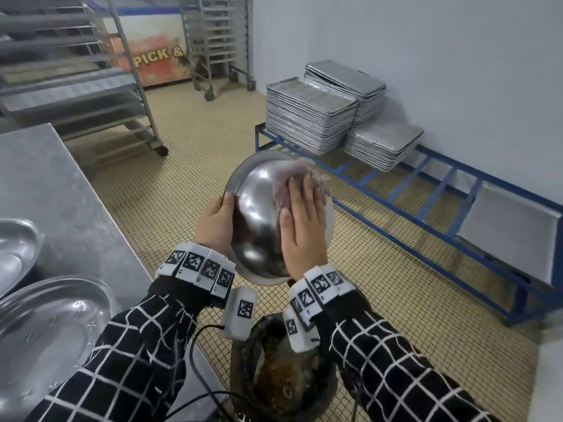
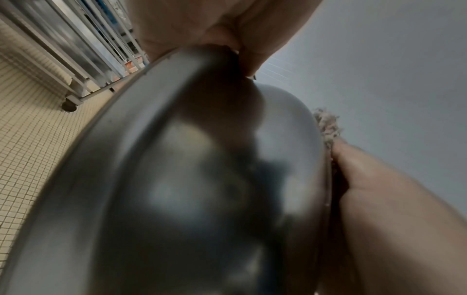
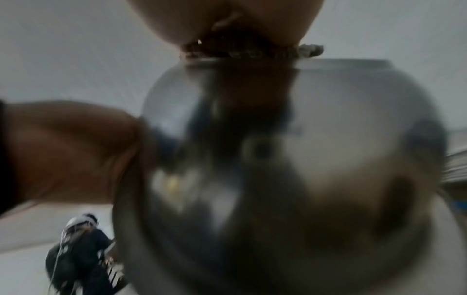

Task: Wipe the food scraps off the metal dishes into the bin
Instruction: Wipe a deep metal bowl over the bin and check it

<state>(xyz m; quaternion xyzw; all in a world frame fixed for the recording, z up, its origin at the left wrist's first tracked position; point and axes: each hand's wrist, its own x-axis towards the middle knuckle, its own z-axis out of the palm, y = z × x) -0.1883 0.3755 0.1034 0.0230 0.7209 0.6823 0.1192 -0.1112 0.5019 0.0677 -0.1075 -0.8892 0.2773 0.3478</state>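
Note:
A round metal dish (image 1: 259, 214) is held tilted above the dark bin (image 1: 240, 370), its shiny outer bottom facing me. My left hand (image 1: 217, 220) grips the dish's left rim, thumb on the outside and fingers hidden behind it. My right hand (image 1: 301, 220) lies flat on a pinkish-grey cloth (image 1: 286, 184) and presses it against the dish's outer bottom. Brown food scraps (image 1: 283, 385) lie in the bin. The left wrist view shows the dish (image 2: 189, 179) close up, with the cloth (image 2: 327, 127) at its right edge. In the right wrist view the cloth (image 3: 310, 49) sits between palm and dish (image 3: 278, 159).
A steel table (image 1: 61, 193) at my left carries two oval metal dishes (image 1: 45, 324), (image 1: 15, 248). A blue floor rack (image 1: 426, 214) along the wall bears stacked baking trays (image 1: 307, 117). A wheeled tray trolley (image 1: 122, 86) stands behind the table. A black cable (image 1: 201, 336) hangs near the bin.

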